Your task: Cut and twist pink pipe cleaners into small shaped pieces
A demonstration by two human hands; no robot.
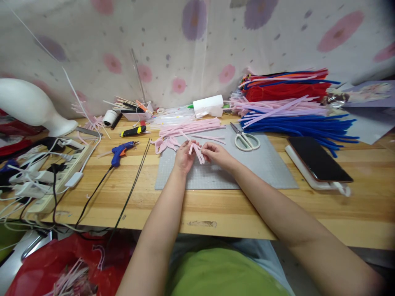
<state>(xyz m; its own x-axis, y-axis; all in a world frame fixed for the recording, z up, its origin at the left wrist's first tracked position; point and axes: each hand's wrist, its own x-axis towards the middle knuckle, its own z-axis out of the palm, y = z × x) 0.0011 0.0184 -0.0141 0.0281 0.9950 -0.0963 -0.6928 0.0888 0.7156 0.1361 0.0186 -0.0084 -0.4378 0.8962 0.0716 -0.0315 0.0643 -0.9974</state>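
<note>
Pink pipe cleaners [197, 151], bent into a small bundle, are held over the grey cutting mat [265, 174]. My left hand [184, 158] is closed round their left side. With its thumb and fingers together, my right hand [217, 154] pinches the bundle from the right. Just behind my hands lies a pile of straight pink pipe cleaners [193, 126]. Looped pink pipe cleaner shapes [166, 144] rest at the mat's back left corner. White-handled scissors [245, 139] lie on the mat to the right of my hands.
A blue glue gun [120, 153], a yellow-black cutter [133, 131] and thin dark rods [134, 183] lie left. Power strips [60, 181] with tangled cables fill the left edge. Blue pipe cleaners [296, 126] and a phone [319, 158] lie right. A red bag [40, 263] hangs below.
</note>
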